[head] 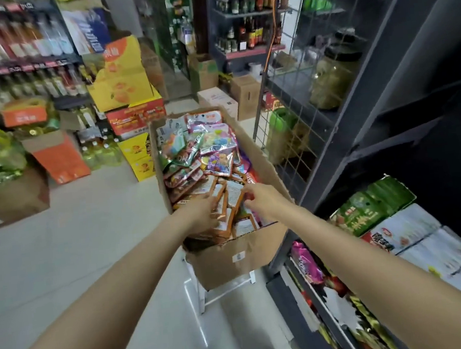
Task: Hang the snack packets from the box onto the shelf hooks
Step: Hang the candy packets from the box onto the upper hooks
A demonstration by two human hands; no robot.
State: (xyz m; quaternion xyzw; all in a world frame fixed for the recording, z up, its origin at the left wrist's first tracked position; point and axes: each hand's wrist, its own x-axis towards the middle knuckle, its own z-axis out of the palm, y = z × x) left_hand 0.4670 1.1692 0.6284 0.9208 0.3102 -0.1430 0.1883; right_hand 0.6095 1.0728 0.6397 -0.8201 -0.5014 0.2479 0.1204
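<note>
Both hands, the left hand (203, 215) and right hand (257, 200), gripped orange packets (226, 203) in the near end of the box (231, 255) (best lifted by their hang-holes, a few at once).

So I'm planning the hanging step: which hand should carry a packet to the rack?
Probably the right hand: it is on the orange packets and nearer the wire rack.

Single head-worn view, wide-angle, looking forward and down an aisle, close over the box (239, 253), shelf (381, 120) at right
</note>
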